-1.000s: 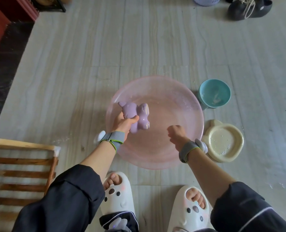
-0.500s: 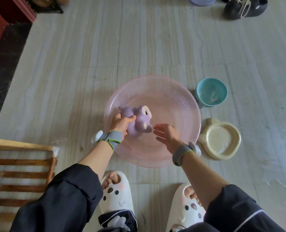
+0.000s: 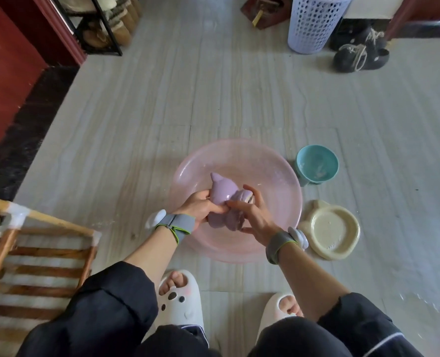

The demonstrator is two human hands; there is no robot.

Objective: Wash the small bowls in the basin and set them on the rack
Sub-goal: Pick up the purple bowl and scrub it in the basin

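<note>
So the floor [image 3: 239,94] is pale stone-look tile with streaky grain, smooth and a bit wet off to the right of the hands. Down-left of the left hand sits a wooden rack [image 3: 46,243] made of round bamboo-ish poles and flat slats, with white tape wrapped on the corners. Right under both hands is the basin [image 3: 273,181], a round, shallow, see-through pink plastic thing with a speckled look.

To the right of the right hand there's a cream dish [image 3: 334,231], glossy ceramic, round with two little ear bumps on its left rim, lying flat on the floor just beside the basin. Beyond it, further from the person, a teal bowl [image 3: 316,163] stands on a foot, tilted so its mouth faces the camera, milky residue inside.

The purple bowl [image 3: 222,195] is the one being washed: shiny ceramic, lumpy animal-ish shape with a pointed ear. It's held over the basin, long axis running away from the person, pointed ear aimed at the far rim.

Left hand [image 3: 200,208] is wrapped around its left side, fingers curled tight. Right hand [image 3: 252,213] presses on the right side, fingers spread and bent over it, thumb underneath.
</note>
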